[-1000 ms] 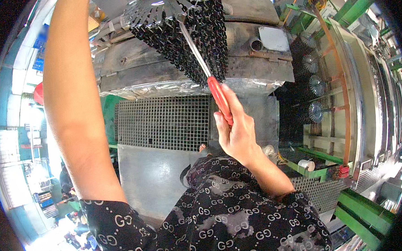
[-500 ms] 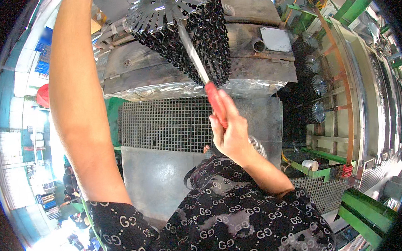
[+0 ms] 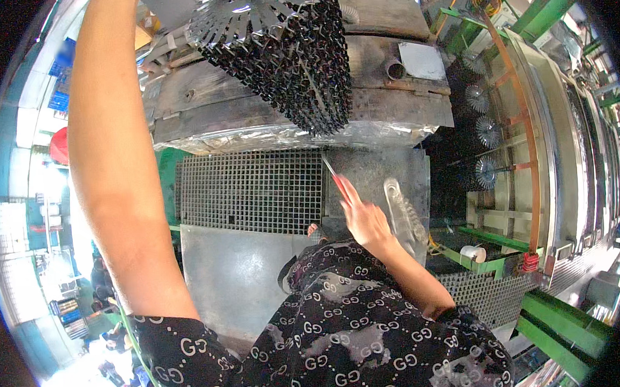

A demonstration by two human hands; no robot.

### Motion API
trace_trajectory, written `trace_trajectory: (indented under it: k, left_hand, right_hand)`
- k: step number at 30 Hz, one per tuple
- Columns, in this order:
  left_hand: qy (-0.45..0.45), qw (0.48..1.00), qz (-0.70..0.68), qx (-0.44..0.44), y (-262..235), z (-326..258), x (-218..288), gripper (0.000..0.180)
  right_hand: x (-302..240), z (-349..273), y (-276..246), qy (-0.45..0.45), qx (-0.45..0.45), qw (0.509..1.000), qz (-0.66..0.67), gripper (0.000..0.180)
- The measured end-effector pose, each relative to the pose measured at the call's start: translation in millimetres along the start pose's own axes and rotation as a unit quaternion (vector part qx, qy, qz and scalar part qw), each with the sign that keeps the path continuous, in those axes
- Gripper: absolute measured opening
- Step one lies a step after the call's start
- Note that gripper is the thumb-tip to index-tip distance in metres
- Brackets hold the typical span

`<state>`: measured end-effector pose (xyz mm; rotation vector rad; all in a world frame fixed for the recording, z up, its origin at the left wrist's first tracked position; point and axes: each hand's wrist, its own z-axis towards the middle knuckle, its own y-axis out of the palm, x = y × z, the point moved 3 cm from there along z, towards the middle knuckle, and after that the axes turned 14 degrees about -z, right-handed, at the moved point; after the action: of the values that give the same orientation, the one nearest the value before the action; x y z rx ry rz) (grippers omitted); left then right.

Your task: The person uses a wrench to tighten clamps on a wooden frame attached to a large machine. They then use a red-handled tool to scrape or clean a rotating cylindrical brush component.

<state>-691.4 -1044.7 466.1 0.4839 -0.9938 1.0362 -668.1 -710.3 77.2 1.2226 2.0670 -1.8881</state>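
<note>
My right hand (image 3: 367, 222) is closed around a red-handled tool (image 3: 343, 186) with a long metal shaft. The shaft points up and away from me, over the floor grating, and its kind is not plain. Beyond its tip hangs a tapering rack of many small black pieces (image 3: 305, 76), topped by a slotted silver disc (image 3: 247, 20). The tool and the rack are apart. My left arm stretches up along the left side, and its hand lies beyond the upper edge.
A stained metal bench (image 3: 217, 118) with a short pipe stub (image 3: 395, 70) stands behind the rack. Below it are a square-mesh floor grating (image 3: 247, 189) and metal floor plates (image 3: 237, 273). Several silver discs (image 3: 485, 172) line the right, beside green beams (image 3: 565, 334).
My right hand has drawn the tool back toward me and down, off the rack of black pieces. The view has shifted slightly; my left arm stays raised.
</note>
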Motion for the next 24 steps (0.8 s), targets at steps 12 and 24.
trace_trajectory:
  k: [12, 24]
  left_hand:
    - [0.008, 1.0, 0.006, 0.012, 2.6, -6.3, 2.7, 0.039]
    - [0.046, 0.999, 0.004, -0.019, 4.5, -5.3, -3.0, 0.036]
  right_hand:
    - [-2.5, 0.2, -0.1, -0.022, 0.069, 0.997, -0.002, 0.062]
    - [-7.3, -3.6, -19.3, -0.007, 0.039, 0.999, -0.004, 0.059]
